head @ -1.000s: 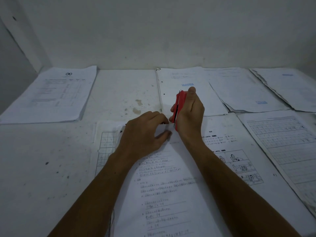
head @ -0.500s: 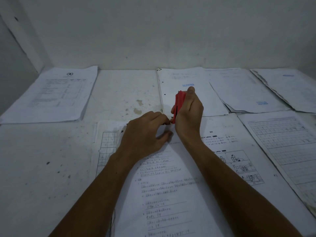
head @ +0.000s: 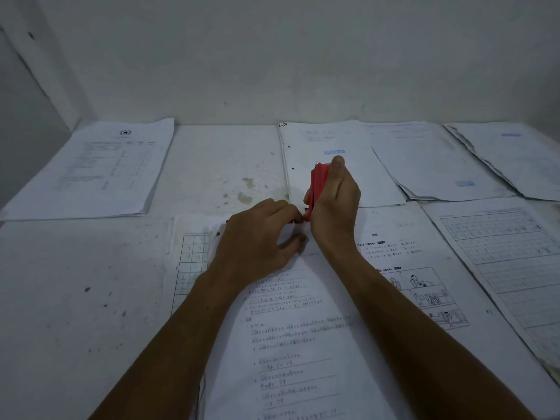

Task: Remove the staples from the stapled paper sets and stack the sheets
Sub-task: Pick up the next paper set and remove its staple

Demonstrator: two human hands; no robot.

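Little has changed from half a second ago: the right hand (head: 335, 201) has stayed at the centre of the frame, its grip clenched around the red staple remover (head: 316, 189), which stands nearly upright with its lower tip down at the top edge of the stapled paper set (head: 303, 344). The thumb runs up the tool's right side to its top. The left hand (head: 257, 237) also keeps its place just left of the tool, fingers curled and pinching the sheet's top corner, thumb pressed flat on the paper below; its fingertips sit almost against the tool's tip. The staple itself is hidden behind the two hands.

The paper set lies on the worktop (head: 75, 298) in the lower centre of the frame, tilted, with both forearms crossing over it. A gridded sheet (head: 189, 262) shows from under its left edge, and a sheet with small cartoon panels (head: 424, 292) lies to its right. Further right is a lined sheet (head: 509, 253). In the upper left of the frame sits a separate stack of sheets (head: 97, 171) with a star emblem, well apart from the hands. Behind the right hand lies a punched sheet with a blue stamp (head: 333, 140), and overlapping piles (head: 439, 162) run to the upper right. The worktop is spotted and stained between them.
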